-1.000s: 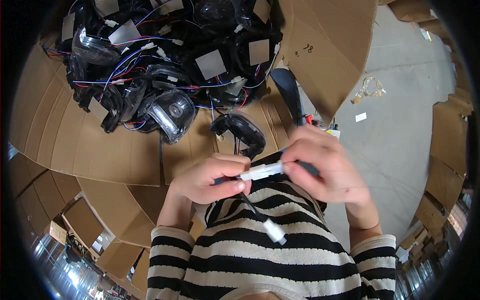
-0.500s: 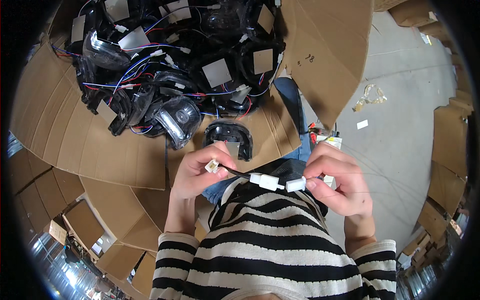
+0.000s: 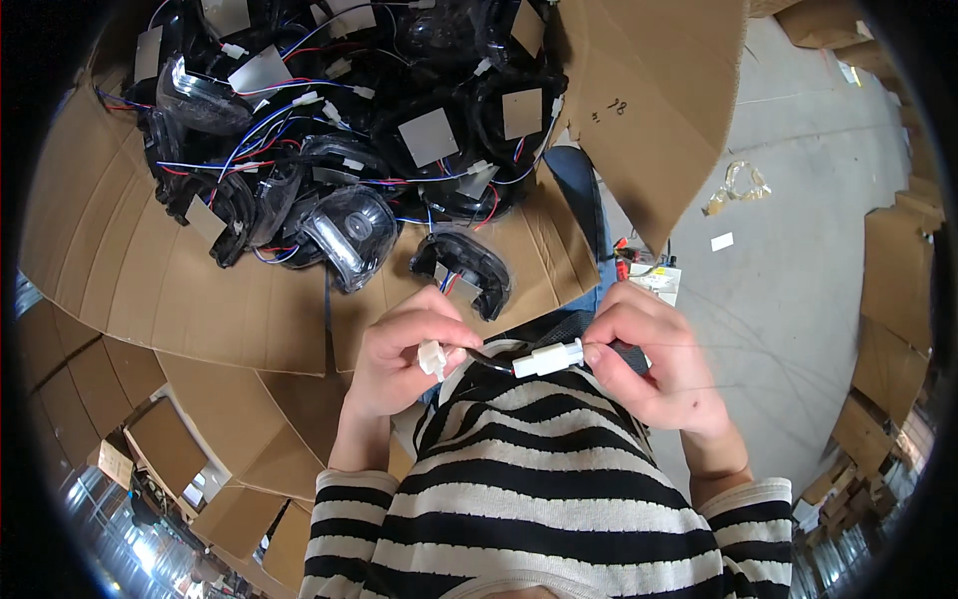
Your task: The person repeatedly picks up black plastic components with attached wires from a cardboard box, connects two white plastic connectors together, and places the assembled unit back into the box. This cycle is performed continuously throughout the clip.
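Observation:
My left hand [image 3: 399, 344] is closed, thumb and fingers pinching a short dark cable [image 3: 491, 360]. A white plug connector [image 3: 432, 357] at the end of this cable sticks out beside the left thumb. Between my hands a pair of white connectors [image 3: 545, 360] sits end to end, with no gap visible. My right hand [image 3: 654, 364] pinches the right end of that pair; a black sleeved cable [image 3: 631, 356] shows at its fingers. Just beyond my left hand, a black lamp housing [image 3: 464, 262] with red and blue wires lies on the cardboard flap.
A large open cardboard box [image 3: 200, 299] ahead holds many clear-and-black lamp units [image 3: 349, 230] with loose wires and white connectors. Its right flap [image 3: 659, 110] sticks out. A white device with red clips [image 3: 654, 285] stands beyond my right hand. A bundled cable [image 3: 738, 188] lies on the grey floor.
The white connector in my right hand, apart before, now meets the one on the cable. My right hand has moved slightly left. The near lamp housing has turned.

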A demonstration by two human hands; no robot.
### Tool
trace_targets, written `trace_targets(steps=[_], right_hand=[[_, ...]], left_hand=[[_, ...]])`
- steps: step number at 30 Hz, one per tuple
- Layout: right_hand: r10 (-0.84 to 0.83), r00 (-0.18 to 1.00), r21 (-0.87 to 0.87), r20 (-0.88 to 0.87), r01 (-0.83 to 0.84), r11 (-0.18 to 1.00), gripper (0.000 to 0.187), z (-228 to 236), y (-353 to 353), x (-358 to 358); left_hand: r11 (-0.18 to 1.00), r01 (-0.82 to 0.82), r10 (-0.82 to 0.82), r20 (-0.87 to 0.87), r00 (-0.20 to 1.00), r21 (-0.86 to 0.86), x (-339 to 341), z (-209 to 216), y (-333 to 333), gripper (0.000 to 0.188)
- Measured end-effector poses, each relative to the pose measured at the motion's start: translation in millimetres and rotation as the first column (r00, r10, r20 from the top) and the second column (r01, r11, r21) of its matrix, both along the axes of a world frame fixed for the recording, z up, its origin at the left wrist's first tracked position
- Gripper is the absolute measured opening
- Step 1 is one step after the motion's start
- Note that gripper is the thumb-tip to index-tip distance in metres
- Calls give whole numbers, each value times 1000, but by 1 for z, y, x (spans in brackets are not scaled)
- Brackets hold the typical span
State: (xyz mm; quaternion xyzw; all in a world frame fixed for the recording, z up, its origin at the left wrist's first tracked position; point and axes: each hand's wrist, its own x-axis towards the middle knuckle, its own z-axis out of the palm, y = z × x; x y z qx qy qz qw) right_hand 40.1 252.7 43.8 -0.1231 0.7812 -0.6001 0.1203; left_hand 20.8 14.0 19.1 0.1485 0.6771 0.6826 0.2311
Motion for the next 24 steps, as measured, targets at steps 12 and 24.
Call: trace_targets(steps=[12,24], right_hand=[[47,996,-89,79,-39,995,2,0,13,3],[156,987,-120,28,-151,981,2,-12,-6,9]], left_hand=[[285,-784,917,-395,56,551,110,143,-193,14],[-24,-892,864,-459,209,-451,152,-94,-381,14]])
